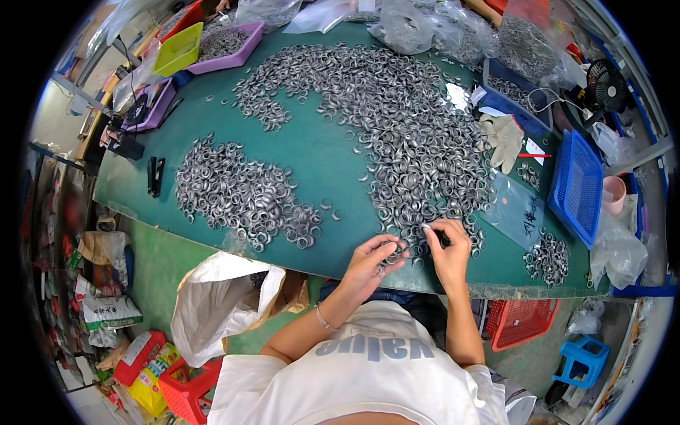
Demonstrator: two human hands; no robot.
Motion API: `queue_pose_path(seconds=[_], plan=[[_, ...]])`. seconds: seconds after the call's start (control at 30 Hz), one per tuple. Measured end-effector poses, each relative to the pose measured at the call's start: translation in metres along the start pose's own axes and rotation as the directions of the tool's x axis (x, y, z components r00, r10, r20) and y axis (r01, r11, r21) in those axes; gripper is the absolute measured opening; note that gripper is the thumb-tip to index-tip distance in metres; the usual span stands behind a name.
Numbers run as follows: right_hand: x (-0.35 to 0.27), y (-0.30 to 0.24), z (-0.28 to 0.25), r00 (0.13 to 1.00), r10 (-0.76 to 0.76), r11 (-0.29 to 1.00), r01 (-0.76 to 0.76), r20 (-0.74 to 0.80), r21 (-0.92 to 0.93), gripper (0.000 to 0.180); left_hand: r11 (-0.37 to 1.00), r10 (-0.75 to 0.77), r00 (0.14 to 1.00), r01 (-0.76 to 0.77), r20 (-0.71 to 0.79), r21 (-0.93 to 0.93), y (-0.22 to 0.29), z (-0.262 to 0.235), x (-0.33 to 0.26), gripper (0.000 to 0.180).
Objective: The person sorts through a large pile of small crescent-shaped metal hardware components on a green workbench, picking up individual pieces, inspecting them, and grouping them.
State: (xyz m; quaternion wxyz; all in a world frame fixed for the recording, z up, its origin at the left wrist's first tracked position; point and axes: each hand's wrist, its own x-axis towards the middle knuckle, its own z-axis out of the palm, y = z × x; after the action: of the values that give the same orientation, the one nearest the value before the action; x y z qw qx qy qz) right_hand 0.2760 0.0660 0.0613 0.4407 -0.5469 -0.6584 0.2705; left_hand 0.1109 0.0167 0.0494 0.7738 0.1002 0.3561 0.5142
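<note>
Just over the table's near edge, my left hand (368, 263) is closed around several small grey metal rings (392, 259), which show between thumb and fingers. My right hand (451, 249) is at the near tip of the large ring pile (418, 152), thumb and index finger curled toward each other. A small shiny bit shows at its index fingertip, probably a ring, but it is too small to be sure. A second ring heap (230, 188) lies to the left, apart from the large pile. At the right, near the table edge, sits a small ring group (547, 261).
The green table (322, 177) also carries a stapler (156, 176), work gloves (504, 142), a clear plastic bag (516, 209) and a blue basket (577, 188). A white sack (212, 304) stands open below the left edge. Purple trays (237, 53) and a fan (605, 83) are farther back.
</note>
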Motion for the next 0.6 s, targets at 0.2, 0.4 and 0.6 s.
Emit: queue_pose_path(seconds=[0.2, 0.4, 0.6], plan=[[-0.02, -0.019, 0.007, 1.0, -0.009, 0.978, 0.014, -0.025, 0.206, 0.01, 1.0, -0.006, 1.0, 0.006, 0.022, -0.016, -0.001, 0.003, 0.0, 0.021], [-0.02, -0.035, 0.001, 0.929, -0.352, 0.929, 0.362, 0.11, -0.081, 0.016, 0.998, 0.032, 0.998, -0.029, 0.06, -0.052, -0.007, -0.005, 0.0, 0.026], [-0.022, -0.035, -0.002, 0.876, -0.464, 0.862, 0.48, 0.127, -0.163, 0.018, 0.996, 0.083, 0.993, -0.081, 0.081, -0.023, -0.006, -0.002, -0.001, 0.028]])
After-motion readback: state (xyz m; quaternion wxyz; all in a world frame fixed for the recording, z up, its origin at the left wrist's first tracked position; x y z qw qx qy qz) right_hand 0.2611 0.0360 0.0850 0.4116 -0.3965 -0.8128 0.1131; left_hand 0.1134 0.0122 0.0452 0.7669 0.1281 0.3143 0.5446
